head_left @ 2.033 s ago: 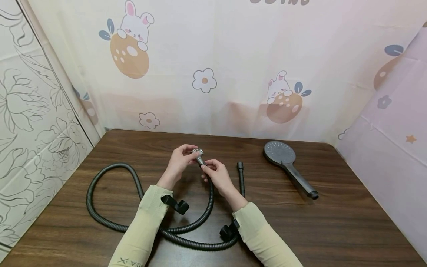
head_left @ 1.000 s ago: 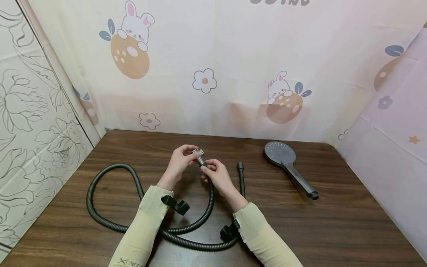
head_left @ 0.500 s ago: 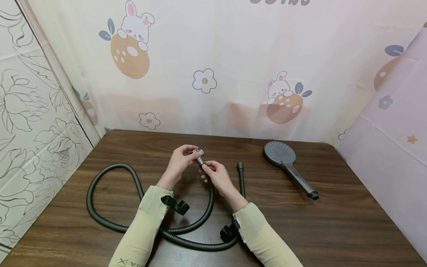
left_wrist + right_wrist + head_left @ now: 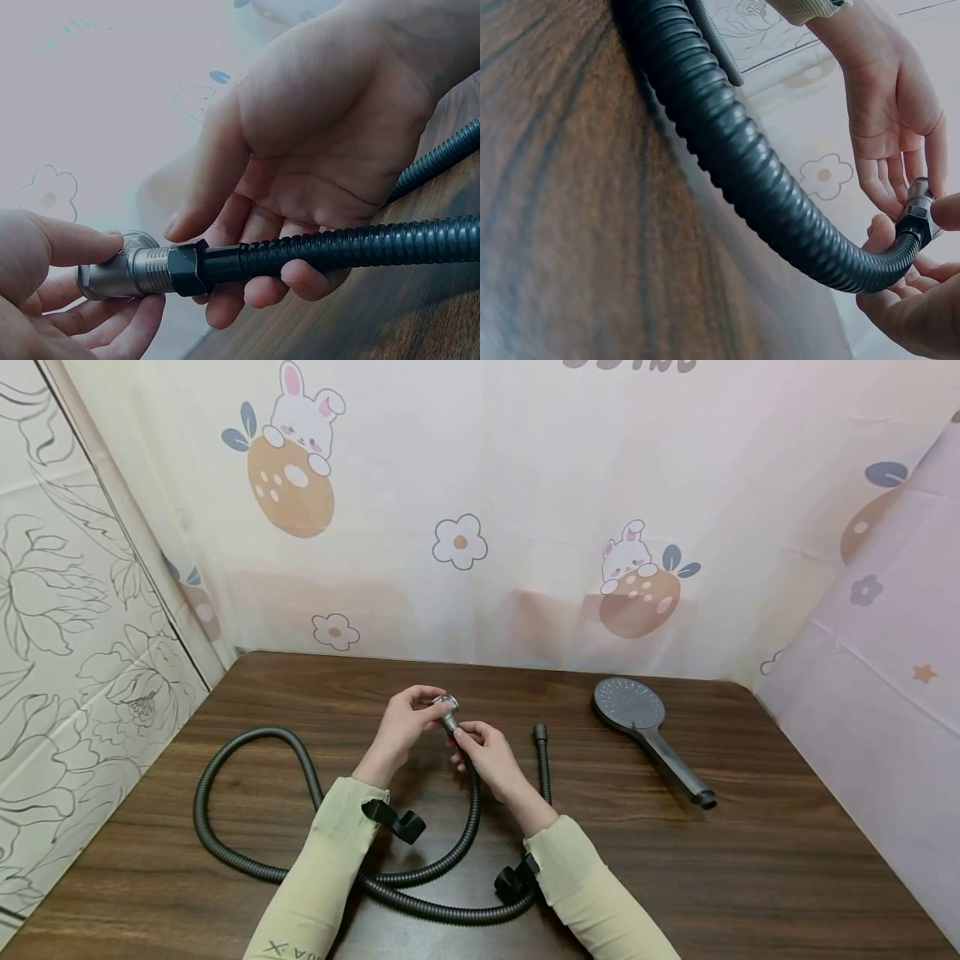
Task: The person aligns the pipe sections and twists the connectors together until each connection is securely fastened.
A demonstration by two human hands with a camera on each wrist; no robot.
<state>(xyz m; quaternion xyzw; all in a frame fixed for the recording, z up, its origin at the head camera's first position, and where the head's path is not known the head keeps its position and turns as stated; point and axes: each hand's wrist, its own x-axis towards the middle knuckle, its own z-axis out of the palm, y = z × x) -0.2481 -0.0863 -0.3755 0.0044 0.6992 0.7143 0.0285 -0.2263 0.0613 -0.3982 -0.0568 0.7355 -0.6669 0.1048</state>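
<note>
My left hand (image 4: 397, 727) pinches a silver metal pipe fitting (image 4: 112, 277) between thumb and fingers. Screw threads (image 4: 158, 268) show on the fitting, and against them sits the black hex nut (image 4: 187, 268) on the end of a black ribbed shower hose (image 4: 360, 246). Around this hose end is my right hand (image 4: 491, 758); in the left wrist view its thumb is at the nut and its fingers curl under the hose. The right wrist view shows the nut (image 4: 913, 223) between both hands. How far the threads go into the nut is hidden.
A grey hand shower head (image 4: 628, 703) lies at the back right of the brown wooden table (image 4: 750, 877). The hose's other end (image 4: 541, 735) points away, right of my right hand. A wide hose loop (image 4: 202, 802) lies on the left. A patterned curtain (image 4: 525, 485) hangs behind.
My right thumb and fingers have shifted slightly on the hose end. The left hand, the fitting, the hose loops and the shower head stay in place.
</note>
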